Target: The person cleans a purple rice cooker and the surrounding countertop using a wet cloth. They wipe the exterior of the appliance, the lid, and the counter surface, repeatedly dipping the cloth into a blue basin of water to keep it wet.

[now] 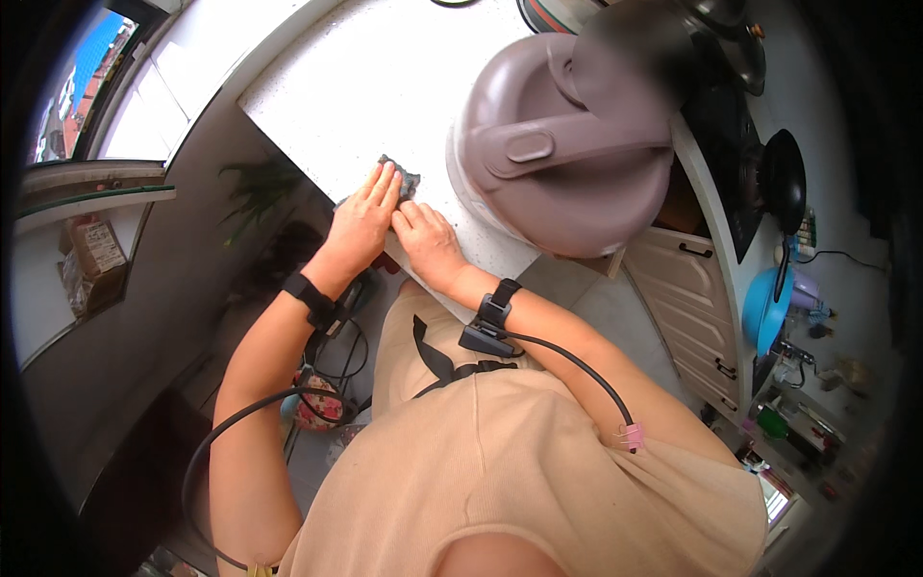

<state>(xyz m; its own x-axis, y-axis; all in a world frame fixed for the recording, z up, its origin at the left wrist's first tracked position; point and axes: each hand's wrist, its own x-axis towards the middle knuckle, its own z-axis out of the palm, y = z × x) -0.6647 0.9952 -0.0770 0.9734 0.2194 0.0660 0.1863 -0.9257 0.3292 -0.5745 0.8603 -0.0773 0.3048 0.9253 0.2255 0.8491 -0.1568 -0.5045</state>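
Observation:
A small dark grey-green cloth (409,185) lies crumpled on the white speckled countertop (346,94), near its front edge. My left hand (364,209) presses on it with straight fingers held close together, covering much of it. Beside it, my right hand (429,234) rests on the counter with bent fingers, their tips close to my left fingers and the cloth's lower end. Whether the right fingers grip the cloth is hidden. To the right of both hands stands a large mauve-brown appliance (577,159) with a handle across its lid.
A black frying pan (782,180) and a blue basin (766,310) are on the far-right counter, above beige cabinets (681,288). A window (86,79) is at the upper left; a plant (256,191) stands below the counter's left edge. Black cables run along both arms.

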